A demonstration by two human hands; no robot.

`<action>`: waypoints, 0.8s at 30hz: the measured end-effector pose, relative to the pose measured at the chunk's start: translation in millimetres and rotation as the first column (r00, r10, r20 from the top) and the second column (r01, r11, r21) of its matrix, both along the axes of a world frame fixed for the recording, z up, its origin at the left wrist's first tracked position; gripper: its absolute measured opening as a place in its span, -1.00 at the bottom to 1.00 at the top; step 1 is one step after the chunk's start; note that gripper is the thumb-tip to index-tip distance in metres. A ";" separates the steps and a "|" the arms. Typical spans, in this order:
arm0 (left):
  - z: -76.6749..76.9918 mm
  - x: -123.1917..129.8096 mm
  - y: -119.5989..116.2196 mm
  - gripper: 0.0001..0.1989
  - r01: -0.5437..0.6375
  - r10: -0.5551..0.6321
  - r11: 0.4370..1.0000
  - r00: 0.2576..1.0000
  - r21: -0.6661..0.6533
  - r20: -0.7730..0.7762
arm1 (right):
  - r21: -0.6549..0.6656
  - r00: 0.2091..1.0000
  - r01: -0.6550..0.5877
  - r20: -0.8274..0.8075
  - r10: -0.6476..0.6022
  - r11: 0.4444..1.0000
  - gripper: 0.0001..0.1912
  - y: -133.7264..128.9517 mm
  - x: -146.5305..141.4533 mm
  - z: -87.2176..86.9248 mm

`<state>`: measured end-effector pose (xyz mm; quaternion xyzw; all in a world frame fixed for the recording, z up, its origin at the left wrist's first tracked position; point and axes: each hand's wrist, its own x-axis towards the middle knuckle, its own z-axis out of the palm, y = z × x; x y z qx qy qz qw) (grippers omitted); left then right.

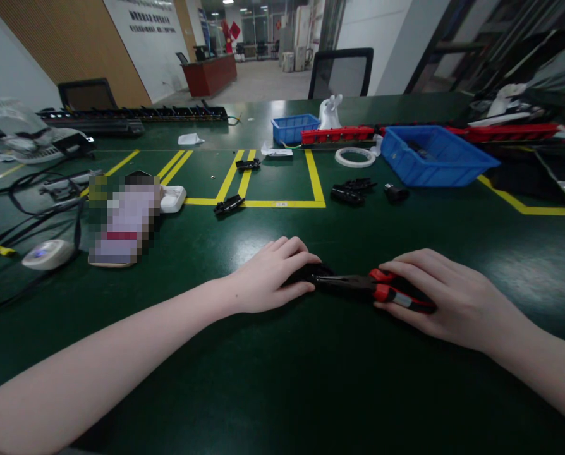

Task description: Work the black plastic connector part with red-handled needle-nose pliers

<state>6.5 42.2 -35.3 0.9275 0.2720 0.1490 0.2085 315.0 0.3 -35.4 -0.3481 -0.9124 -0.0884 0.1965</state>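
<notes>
My left hand [282,275] is closed around a small black plastic part [306,273] low over the green table [244,379]. Much of that part is hidden under my fingers. From the right, my right hand [448,297] grips red-handled long-nose pliers [353,282]. The jaws of the pliers point left and meet the black part by my left thumb; whether they are clamped on it I cannot tell. Beyond my hands, similar black parts [347,193] lie in a small group, with a short black piece [395,192] to their right.
Yellow tape [318,183] marks areas on the table. A blue bin [434,158], a smaller blue bin [294,128], a white tape roll [355,157] and red strips [337,135] stand further back. At left are a phone [126,221], a white case [172,198] and cables [76,234].
</notes>
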 end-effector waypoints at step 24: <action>0.5 0.2 -0.5 -0.57 -0.007 0.007 1.000 1.000 0.002 0.020 | 0.038 1.000 0.000 0.015 -0.001 0.999 -0.68 0.3 -2.4 0.4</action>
